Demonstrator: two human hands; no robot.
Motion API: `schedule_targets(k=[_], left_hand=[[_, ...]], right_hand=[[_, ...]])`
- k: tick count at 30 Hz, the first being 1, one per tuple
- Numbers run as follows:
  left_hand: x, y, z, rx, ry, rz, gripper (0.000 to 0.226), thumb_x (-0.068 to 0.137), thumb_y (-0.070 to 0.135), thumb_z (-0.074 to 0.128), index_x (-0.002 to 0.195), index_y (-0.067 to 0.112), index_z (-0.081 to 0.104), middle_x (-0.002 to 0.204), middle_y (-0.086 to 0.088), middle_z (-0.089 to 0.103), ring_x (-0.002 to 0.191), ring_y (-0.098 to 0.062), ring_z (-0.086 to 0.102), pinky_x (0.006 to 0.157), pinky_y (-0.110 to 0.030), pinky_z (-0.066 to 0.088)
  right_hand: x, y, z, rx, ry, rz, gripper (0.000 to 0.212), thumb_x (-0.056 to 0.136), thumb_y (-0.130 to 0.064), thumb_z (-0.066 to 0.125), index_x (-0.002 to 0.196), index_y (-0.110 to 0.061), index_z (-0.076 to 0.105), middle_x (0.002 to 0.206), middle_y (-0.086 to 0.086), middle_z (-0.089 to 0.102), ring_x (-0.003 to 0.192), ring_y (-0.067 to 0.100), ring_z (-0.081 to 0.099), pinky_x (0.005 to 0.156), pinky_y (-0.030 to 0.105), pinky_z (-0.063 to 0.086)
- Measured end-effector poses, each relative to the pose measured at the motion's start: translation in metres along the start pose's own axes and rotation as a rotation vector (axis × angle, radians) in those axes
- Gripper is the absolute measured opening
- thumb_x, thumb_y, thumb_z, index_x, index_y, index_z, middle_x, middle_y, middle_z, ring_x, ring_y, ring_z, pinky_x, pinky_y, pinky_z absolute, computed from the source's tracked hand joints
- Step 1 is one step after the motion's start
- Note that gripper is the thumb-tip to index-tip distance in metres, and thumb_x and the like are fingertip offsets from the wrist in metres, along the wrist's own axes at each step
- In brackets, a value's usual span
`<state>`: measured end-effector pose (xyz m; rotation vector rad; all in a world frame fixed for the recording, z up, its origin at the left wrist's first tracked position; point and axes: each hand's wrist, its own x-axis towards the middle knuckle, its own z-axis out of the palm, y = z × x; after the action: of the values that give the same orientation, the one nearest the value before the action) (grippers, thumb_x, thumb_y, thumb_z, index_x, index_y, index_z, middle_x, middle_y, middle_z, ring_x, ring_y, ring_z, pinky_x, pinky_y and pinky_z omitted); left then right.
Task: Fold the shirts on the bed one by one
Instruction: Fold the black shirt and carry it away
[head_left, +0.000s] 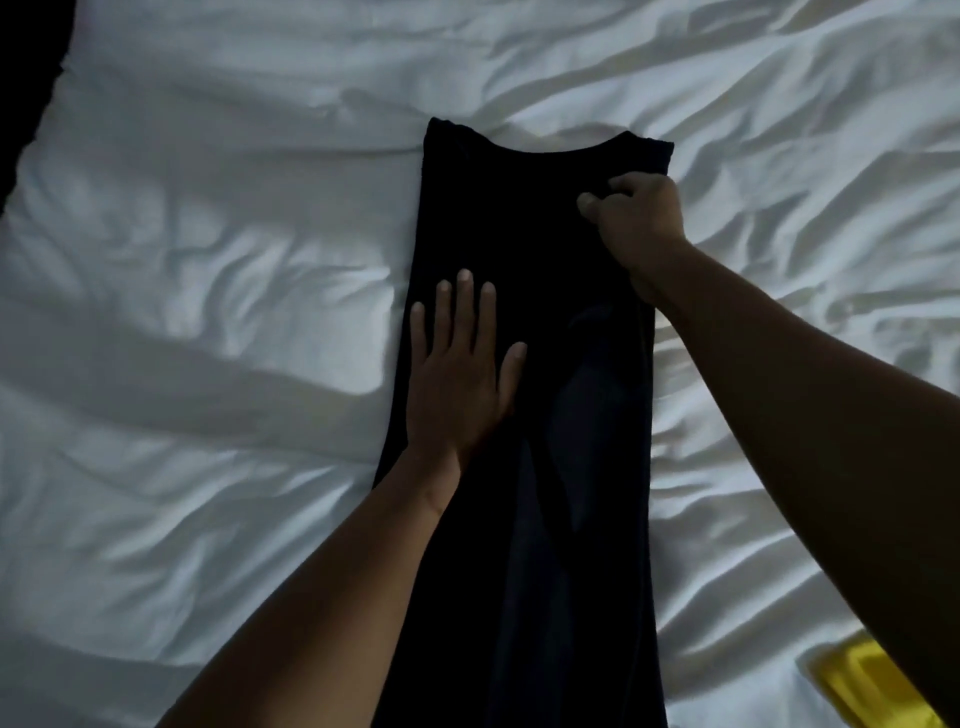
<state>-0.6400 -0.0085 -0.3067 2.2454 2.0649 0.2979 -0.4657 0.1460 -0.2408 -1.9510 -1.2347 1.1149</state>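
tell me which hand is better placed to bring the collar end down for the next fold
Right, probably. The right hand has its fingers curled on the dark shirt right by the collar, while the left hand lies flat mid-shirt, better suited to pinning it down.

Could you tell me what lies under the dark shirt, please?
The white bed sheet shows on both sides of the dark shirt, so it rests on that. Anything else beneath is hidden by the cloth.
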Motion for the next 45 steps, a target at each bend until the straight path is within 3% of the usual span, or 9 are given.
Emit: schedule_targets(k=[5,8,11,15,19,24,33,40,45], left_hand=[[-0.001,-0.005,0.008,0.011,0.068,0.012,0.066,0.11,0.048,0.022,0.161,0.008,0.034,0.169,-0.019,0.027,0.157,-0.036,0.023,0.127,-0.057,0.016],[0.001,-0.006,0.01,0.014,0.064,0.019,0.066,0.109,0.047,0.025,0.162,0.009,0.033,0.169,-0.018,0.026,0.158,-0.036,0.022,0.127,-0.058,0.016],[0.001,-0.006,0.012,0.007,0.075,0.022,0.066,0.109,0.047,0.026,0.162,0.009,0.032,0.17,-0.018,0.025,0.158,-0.036,0.021,0.127,-0.058,0.015],[0.002,-0.006,0.013,0.039,0.086,0.037,0.065,0.11,0.047,0.027,0.161,0.007,0.034,0.168,-0.019,0.027,0.157,-0.037,0.025,0.126,-0.059,0.018],[0.003,-0.005,0.011,0.032,0.039,0.021,0.068,0.109,0.05,0.025,0.161,0.007,0.034,0.169,-0.019,0.028,0.157,-0.036,0.025,0.127,-0.056,0.015],[0.007,-0.005,-0.011,-0.068,-0.091,0.009,0.074,0.108,0.053,0.007,0.16,0.007,0.035,0.168,-0.019,0.03,0.157,-0.035,0.024,0.128,-0.056,0.012],[-0.179,0.007,-0.054,-0.037,-0.164,0.116,0.06,0.109,0.036,0.029,0.16,0.006,0.035,0.169,-0.021,0.025,0.159,-0.037,0.017,0.126,-0.058,0.018],[-0.336,-0.003,-0.084,-0.03,-0.213,0.062,0.059,0.108,0.035,0.033,0.16,0.008,0.038,0.17,-0.017,0.023,0.159,-0.036,0.017,0.123,-0.061,0.026],[-0.391,-0.003,-0.107,-0.074,-0.202,-0.064,0.057,0.108,0.038,0.035,0.158,0.011,0.043,0.168,-0.027,0.023,0.156,-0.045,0.022,0.121,-0.065,0.027]], right_hand=[[0.009,0.012,-0.002,-0.205,0.078,-0.203,0.038,0.088,-0.032,0.078,0.122,-0.019,0.066,0.104,-0.008,0.065,0.096,0.01,0.062,0.084,0.025,0.05],[-0.006,0.021,-0.005,-0.352,0.21,-0.241,0.048,0.092,-0.04,0.068,0.133,-0.019,0.054,0.126,0.004,0.059,0.114,0.022,0.054,0.096,0.039,0.047],[-0.059,0.031,-0.007,-0.369,0.345,-0.394,0.051,0.102,-0.033,0.05,0.146,-0.008,0.047,0.147,0.013,0.05,0.138,0.033,0.043,0.114,0.047,0.035],[-0.166,0.081,0.01,-0.555,0.106,-0.512,0.064,0.11,-0.043,0.029,0.16,-0.002,0.029,0.17,0.016,0.022,0.159,0.03,0.012,0.128,0.05,0.016],[-0.215,0.132,0.009,-0.74,-0.018,-0.437,0.07,0.109,-0.048,0.022,0.163,-0.003,0.018,0.173,0.013,0.008,0.16,0.03,0.003,0.126,0.057,0.016],[-0.249,0.13,-0.005,-0.691,-0.087,-0.312,0.072,0.104,-0.054,0.007,0.165,-0.016,0.002,0.172,0.001,-0.012,0.158,0.016,-0.02,0.129,0.049,0.0],[-0.366,0.173,0.02,-0.793,-0.032,-0.398,0.07,0.106,-0.047,0.028,0.163,-0.006,0.021,0.172,0.013,0.011,0.16,0.032,0.005,0.126,0.054,0.012],[-0.461,0.204,-0.004,-0.877,-0.109,-0.371,0.065,0.107,-0.047,0.022,0.165,-0.018,0.018,0.174,0.006,0.007,0.161,0.026,-0.001,0.127,0.054,0.009],[-0.518,0.216,-0.017,-0.704,-0.092,-0.265,0.062,0.108,-0.049,0.018,0.166,-0.026,0.016,0.174,0.005,0.002,0.16,0.02,-0.003,0.126,0.057,0.016]])
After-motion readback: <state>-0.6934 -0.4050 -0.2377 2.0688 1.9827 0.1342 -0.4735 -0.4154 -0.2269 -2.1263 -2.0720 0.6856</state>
